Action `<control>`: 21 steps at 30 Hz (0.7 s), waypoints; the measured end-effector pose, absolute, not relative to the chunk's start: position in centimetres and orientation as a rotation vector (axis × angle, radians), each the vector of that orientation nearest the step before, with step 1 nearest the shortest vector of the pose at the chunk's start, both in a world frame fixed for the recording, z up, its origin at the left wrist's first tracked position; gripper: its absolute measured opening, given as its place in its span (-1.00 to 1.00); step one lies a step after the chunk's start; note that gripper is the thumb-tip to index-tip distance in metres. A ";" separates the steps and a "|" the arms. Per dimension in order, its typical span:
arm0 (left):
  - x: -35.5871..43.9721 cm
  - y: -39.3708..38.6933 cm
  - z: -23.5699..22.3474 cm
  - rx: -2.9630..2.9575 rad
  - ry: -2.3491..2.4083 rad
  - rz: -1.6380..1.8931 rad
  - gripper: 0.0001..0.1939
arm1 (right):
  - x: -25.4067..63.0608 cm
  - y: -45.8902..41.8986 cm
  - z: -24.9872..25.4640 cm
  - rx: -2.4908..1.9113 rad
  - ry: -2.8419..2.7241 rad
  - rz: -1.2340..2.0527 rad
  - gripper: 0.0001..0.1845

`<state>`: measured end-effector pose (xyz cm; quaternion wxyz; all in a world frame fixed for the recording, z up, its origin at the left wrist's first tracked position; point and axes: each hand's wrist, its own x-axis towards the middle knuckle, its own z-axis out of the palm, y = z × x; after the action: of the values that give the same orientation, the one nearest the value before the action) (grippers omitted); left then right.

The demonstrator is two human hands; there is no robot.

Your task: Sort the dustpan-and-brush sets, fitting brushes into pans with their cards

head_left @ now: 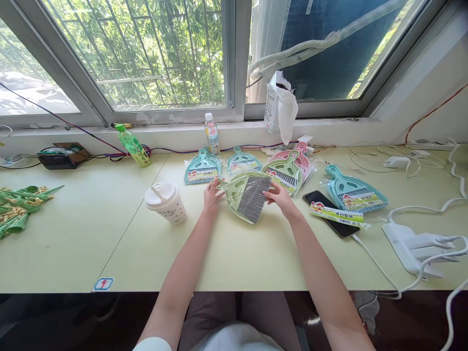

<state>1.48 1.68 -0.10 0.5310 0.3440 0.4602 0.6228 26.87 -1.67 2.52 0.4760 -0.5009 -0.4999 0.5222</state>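
Observation:
A light green mini dustpan and brush set (239, 195), with grey bristles, is held just above the table between both hands. My left hand (212, 196) is closed around its handle end. The fingers of my right hand (280, 195) pinch the edge by the bristles. Glossy clear film shows around the set. Right behind it lies another green set (288, 170) with a printed label, overlapping a pink set (302, 157). Two blue sets (203, 165) (243, 160) lie behind my left hand. A larger blue set (353, 190) rests to the right of my right hand.
A white lidded cup (167, 204) stands left of my left arm. A black phone (329, 213) with a loose label strip (336, 213) on it lies right. Further right sits a power strip (409, 246) with white cables. Bottles (133, 146) (212, 134) stand by the window.

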 end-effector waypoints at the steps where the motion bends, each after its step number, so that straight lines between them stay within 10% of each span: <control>1: 1.1 1.6 0.3 0.898 1.142 1.546 -0.34 | 27.2 -1.7 2.6 -1.229 -1.277 1.291 -0.42; 9: 1.1 0.9 0.5 1.376 1.167 1.242 -0.62 | 28.7 -1.6 2.5 -1.268 -1.386 1.313 -0.41; 21: -0.6 2.8 -1.1 0.649 1.512 1.917 -0.81 | 31.6 0.1 1.0 -1.111 -0.677 1.091 -0.45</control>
<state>-0.61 2.82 -1.14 0.3029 0.2450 0.5703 0.7232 31.61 0.14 1.00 0.6608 -0.4910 -0.2991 0.4825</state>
